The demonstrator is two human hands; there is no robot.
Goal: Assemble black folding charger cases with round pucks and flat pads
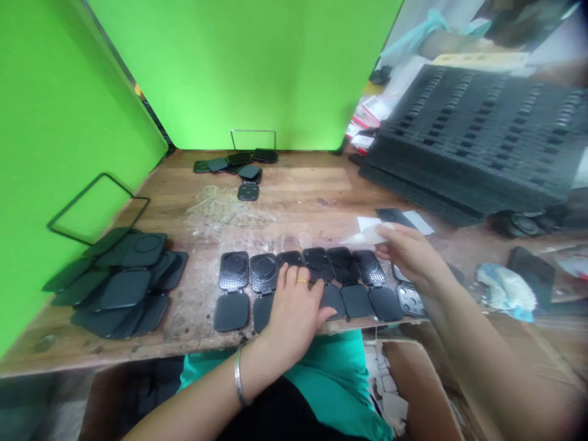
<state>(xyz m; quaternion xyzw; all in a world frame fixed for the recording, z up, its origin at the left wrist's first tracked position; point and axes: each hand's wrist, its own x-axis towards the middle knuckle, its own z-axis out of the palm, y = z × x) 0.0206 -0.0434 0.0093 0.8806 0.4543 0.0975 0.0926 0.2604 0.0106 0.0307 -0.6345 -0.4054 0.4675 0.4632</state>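
The left hand [294, 312], fingers released, covers parts of the hinged black panels [316, 263] rowed along the tabletop [316, 180]'s near edge. The right hand's [407, 248] fingers pinch a blurred white slip [374, 234]; its forearm partly hides a spotted grey panel [408, 299].

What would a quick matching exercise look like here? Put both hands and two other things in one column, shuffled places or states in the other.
1. Bare left hand with a gold-coloured ring
2. Bare right hand
3. Heap of flat, dark, rounded squares
4. Crumpled white-and-blue bundle

A. On the wooden table, far left
B. Right of the right forearm
C. Over a row of black hinged square cases
D. Holding a thin white piece

Pairs: 1-C, 2-D, 3-A, 4-B.
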